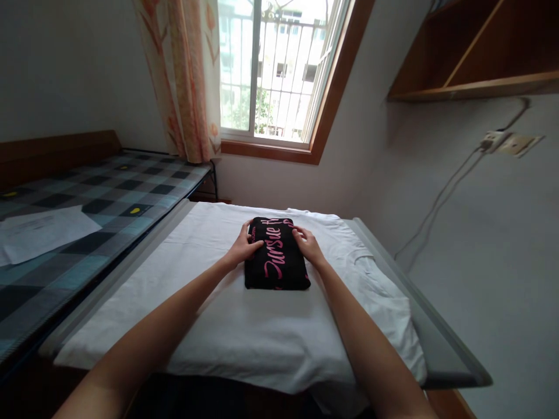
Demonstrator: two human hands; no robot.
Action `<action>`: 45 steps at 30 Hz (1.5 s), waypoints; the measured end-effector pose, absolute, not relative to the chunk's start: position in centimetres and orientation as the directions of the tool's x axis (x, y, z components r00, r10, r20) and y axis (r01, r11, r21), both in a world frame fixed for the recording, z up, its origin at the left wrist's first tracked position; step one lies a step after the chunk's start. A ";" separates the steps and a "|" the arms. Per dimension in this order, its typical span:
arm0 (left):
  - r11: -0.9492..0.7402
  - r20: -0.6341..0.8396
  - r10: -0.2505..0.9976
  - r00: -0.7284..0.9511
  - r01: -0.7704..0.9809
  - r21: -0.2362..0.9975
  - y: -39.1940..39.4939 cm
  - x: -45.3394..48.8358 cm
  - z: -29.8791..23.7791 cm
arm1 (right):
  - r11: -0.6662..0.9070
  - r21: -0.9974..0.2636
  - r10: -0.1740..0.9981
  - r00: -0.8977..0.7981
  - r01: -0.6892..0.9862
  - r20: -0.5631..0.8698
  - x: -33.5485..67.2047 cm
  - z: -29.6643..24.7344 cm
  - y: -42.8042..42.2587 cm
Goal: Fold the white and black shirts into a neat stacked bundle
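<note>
A black folded garment (pixel 283 265) with pink lettering, "Pursue th" partly readable, lies as a compact rectangle in the middle of the table. My left hand (pixel 245 244) grips its left side, with the thumb over the top and the fingers round the edge. On the opposite side, my right hand (pixel 309 244) holds the upper right edge, its fingers partly hidden against the cloth. Beneath the garment a white T-shirt (pixel 209 320) is spread flat, its collar toward the right and its near edge hanging over the table front.
The grey table (pixel 441 331) shows around the shirt. To the left is a bed (pixel 170 180) with a checked cover and papers (pixel 52 233) on it. A curtain (pixel 187 87) hangs by the barred window (pixel 283 75). A wall socket (pixel 495 141) with cords and a wooden shelf (pixel 476 87) are on the right.
</note>
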State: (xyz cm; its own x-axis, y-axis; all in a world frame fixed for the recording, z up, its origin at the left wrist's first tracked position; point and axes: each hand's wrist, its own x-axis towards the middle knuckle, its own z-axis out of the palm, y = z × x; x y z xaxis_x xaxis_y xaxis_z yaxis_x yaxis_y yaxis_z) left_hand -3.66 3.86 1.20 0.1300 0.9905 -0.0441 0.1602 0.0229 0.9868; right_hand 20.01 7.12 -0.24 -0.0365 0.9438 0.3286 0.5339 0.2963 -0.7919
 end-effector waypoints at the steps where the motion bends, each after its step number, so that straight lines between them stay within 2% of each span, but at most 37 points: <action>1: -0.054 0.030 0.989 0.146 0.164 0.985 3.8 -3.6 1.2 | 0.301 -0.796 0.946 -0.056 0.525 0.320 19.8 -0.5 6.9; 4: -0.208 0.185 0.971 0.153 0.149 0.967 3.8 -3.7 1.3 | 0.359 -0.813 0.929 -0.094 0.458 0.357 19.4 -0.5 6.2; 5: -0.200 0.179 0.974 0.142 0.149 0.969 3.9 -3.8 1.3 | 0.386 -0.813 0.919 -0.107 0.436 0.379 19.3 -0.5 6.0; 7: -0.100 0.077 0.989 0.125 0.181 0.978 4.1 -4.1 1.3 | 0.418 -0.798 0.907 -0.154 0.433 0.392 19.1 -0.5 5.7; 9: -0.011 -0.021 0.992 0.126 0.253 0.967 4.3 -4.3 1.2 | 0.418 -0.775 0.909 -0.215 0.475 0.358 19.0 -0.7 5.5; 10: -0.013 -0.025 0.992 0.127 0.293 0.956 4.4 -4.5 1.2 | 0.412 -0.764 0.911 -0.234 0.496 0.340 18.9 -0.8 5.4; 17: -0.321 0.351 0.934 0.062 0.577 0.751 4.6 -4.6 0.4 | 0.440 -0.714 0.898 -0.244 0.544 0.367 18.4 -0.9 4.8; 19: -0.380 0.407 0.909 0.086 0.568 0.730 4.7 -4.5 0.0 | 0.455 -0.706 0.890 -0.265 0.543 0.371 18.3 -0.8 4.7; 25: -0.523 0.423 0.852 0.308 0.470 0.711 5.2 -4.8 -1.0 | 0.481 -0.664 0.876 -0.303 0.572 0.375 17.9 -1.0 4.4; 29: -0.608 0.523 0.793 0.312 0.451 0.653 5.8 -5.2 -1.4 | 0.489 -0.666 0.871 -0.278 0.563 0.405 17.9 -1.1 4.3; 34: -0.514 0.450 0.854 0.262 0.561 0.649 6.0 -5.0 -1.3 | 0.483 -0.657 0.874 -0.274 0.579 0.402 17.8 -1.5 4.6; 37: -0.556 0.530 0.815 0.235 0.576 0.600 5.0 -4.3 -0.3 | 0.490 -0.647 0.870 -0.279 0.584 0.407 17.9 -1.8 4.8; 40: -0.622 0.559 0.769 0.309 0.562 0.545 3.8 -3.4 0.5 | 0.498 -0.647 0.866 -0.284 0.578 0.412 18.0 -2.1 5.1; 45: -0.605 0.371 0.792 0.485 0.703 0.373 2.7 -2.7 -0.2 | 0.490 -0.662 0.870 -0.273 0.566 0.411 18.1 -2.5 5.5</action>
